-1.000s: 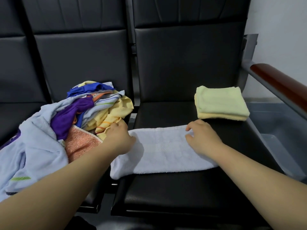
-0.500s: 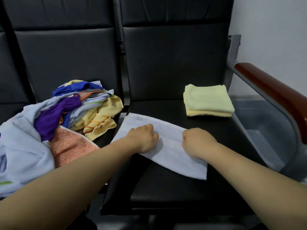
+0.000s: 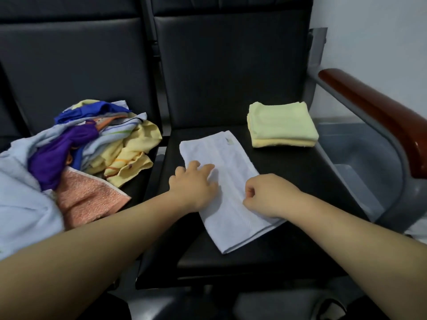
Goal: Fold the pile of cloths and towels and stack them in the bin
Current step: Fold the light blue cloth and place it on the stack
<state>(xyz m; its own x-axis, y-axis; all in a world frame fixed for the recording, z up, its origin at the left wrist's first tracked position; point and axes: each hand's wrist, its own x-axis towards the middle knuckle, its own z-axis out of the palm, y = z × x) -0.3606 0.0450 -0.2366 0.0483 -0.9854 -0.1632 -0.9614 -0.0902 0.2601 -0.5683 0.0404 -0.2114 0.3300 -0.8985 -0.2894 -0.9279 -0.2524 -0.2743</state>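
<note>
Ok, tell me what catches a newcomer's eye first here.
The white towel lies slantwise on the black seat, left hand flat on it, right hand pinching its edge. A colourful pile of cloths fills the neighbouring seat, left; folded yellow towels sit back right, beside the grey bin.

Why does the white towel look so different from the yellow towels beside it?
The white towel is a long flat strip lying slantwise; the yellow towels are a neat square stack of two. The left hand presses the white towel and the right hand grips its edge; nobody touches the yellow towels. Both sit on the same black seat.
</note>
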